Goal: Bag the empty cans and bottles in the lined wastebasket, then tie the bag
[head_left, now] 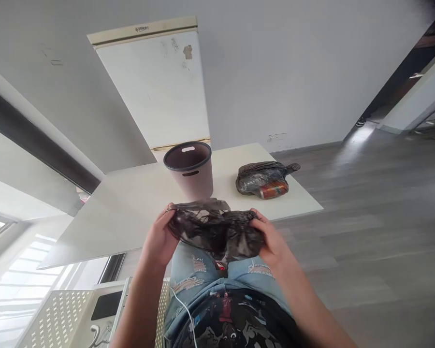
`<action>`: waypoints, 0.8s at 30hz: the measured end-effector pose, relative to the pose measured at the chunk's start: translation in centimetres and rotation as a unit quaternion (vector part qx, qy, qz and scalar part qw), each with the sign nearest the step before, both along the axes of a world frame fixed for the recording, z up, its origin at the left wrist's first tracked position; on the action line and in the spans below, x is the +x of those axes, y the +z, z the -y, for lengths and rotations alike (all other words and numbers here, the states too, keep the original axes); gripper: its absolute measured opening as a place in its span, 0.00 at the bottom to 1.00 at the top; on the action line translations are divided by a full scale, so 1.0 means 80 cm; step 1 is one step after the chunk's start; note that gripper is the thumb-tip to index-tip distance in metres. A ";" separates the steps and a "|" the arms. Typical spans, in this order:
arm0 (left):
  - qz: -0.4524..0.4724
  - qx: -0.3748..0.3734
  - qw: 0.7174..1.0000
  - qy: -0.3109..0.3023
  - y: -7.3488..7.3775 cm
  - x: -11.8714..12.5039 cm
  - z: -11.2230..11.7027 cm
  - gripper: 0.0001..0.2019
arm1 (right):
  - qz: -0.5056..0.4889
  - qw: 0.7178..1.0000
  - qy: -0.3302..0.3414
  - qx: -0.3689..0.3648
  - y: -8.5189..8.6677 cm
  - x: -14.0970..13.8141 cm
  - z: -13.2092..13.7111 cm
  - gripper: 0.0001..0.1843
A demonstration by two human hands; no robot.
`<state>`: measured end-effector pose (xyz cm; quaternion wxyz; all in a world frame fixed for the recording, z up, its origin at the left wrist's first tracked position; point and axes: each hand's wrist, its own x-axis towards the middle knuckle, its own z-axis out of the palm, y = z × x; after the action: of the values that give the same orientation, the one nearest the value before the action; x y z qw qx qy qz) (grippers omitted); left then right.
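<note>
A thin black plastic bag [217, 229] is stretched between my two hands, its mouth partly spread at the upper left. My left hand [161, 239] grips the bag's left edge between thumb and fingers. On the other side, my right hand [270, 237] pinches its bunched right edge. Just beyond the bag stands a pinkish trash bin [199, 181], upright on the white table, with a dark rim and oval handle slots. No liner shows inside it. To its right lies a knotted black trash bag [252, 179], with an orange-red can showing through.
The white table [112, 212] runs under the bin and ends at the right near the grey wood floor [366, 232]. A white fridge [155, 87] stands behind it. At lower left is a perforated beige basket [60, 314] holding a dark flat object and a white cable.
</note>
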<state>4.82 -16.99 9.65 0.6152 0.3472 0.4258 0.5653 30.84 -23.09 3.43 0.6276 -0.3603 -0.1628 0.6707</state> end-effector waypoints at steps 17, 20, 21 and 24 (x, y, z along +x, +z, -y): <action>-0.467 0.153 0.861 0.134 -0.028 -0.069 -0.012 0.10 | 0.618 0.671 -0.407 0.042 -0.040 0.079 0.027 0.21; -0.428 0.173 0.885 0.054 -0.020 -0.037 0.004 0.11 | 0.704 0.590 -0.324 0.226 -0.020 0.011 0.032 0.24; -0.413 0.178 0.893 0.014 -0.016 -0.027 0.010 0.11 | 0.719 0.597 -0.245 0.259 -0.014 -0.013 0.029 0.29; -0.350 0.179 0.914 -0.104 -0.005 -0.011 0.025 0.11 | 0.727 0.631 -0.047 0.268 -0.006 -0.066 0.001 0.42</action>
<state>3.93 -18.99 9.27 0.4095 0.6694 0.4675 0.4071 25.59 -23.14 2.92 0.4057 -0.5545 -0.7212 0.0883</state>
